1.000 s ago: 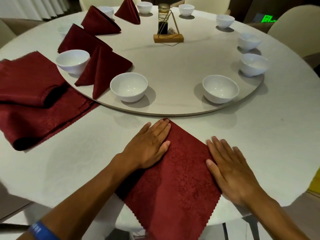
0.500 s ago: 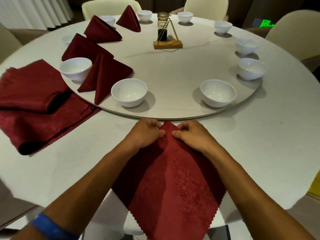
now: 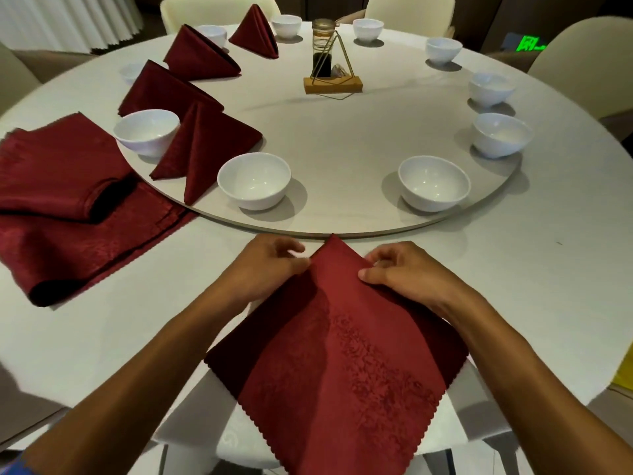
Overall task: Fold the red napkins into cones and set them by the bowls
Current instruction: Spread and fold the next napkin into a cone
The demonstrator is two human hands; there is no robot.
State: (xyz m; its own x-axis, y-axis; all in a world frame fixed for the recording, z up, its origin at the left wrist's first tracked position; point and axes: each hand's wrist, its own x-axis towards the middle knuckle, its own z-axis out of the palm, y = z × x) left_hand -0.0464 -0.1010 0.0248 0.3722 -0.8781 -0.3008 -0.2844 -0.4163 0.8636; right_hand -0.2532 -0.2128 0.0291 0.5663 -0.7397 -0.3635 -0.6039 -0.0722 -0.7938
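Here, pinched the red napkin (image 3: pixel 339 354) near its far corner, left hand (image 3: pixel 267 269) and right hand (image 3: pixel 404 272) each gripping an edge at the near rim of the table (image 3: pixel 513 286), just short of the turntable (image 3: pixel 342 149). Lay diamond-wise, near corner hanging off the rim. Could have slid off or creased crooked through uneven pulling, leaving a lopsided cone for the near-left bowl (image 3: pixel 254 180).

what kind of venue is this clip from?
Likely a restaurant banquet room: a big round table with a turntable, white bowls ringed around it, red cone-folded napkins and a green exit sign.
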